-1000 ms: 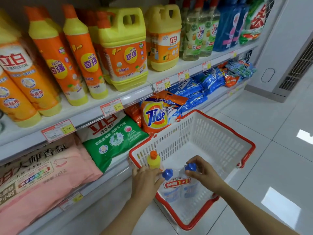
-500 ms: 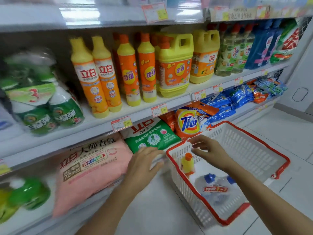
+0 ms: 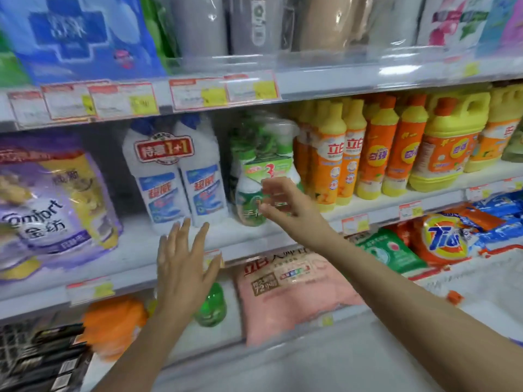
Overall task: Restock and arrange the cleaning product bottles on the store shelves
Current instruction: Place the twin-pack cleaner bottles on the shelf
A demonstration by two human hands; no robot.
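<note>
A twin pack of white bleach bottles (image 3: 177, 176) with blue caps and a red 1+1 label stands on the middle shelf (image 3: 133, 250). Right of it sits a wrapped pack of green bottles (image 3: 254, 176). My left hand (image 3: 184, 261) is raised with straight, spread fingers just below the twin pack and holds nothing. My right hand (image 3: 285, 202) reaches in front of the green pack with loosely curved fingers, empty. The picture is blurred, so I cannot tell whether it touches the pack.
Orange and yellow dish-soap bottles (image 3: 368, 154) and yellow jugs (image 3: 450, 148) fill the shelf to the right. A purple Comfort bag (image 3: 53, 210) lies at the left. Below are a pink bag (image 3: 291, 292), a green bag (image 3: 387, 250) and a Tide bag (image 3: 444, 239). The basket rim (image 3: 452, 297) shows at lower right.
The view has swung up and left, from the basket to the middle shelf. Both hands have left the basket area and risen toward the bleach twin pack and green pack.
</note>
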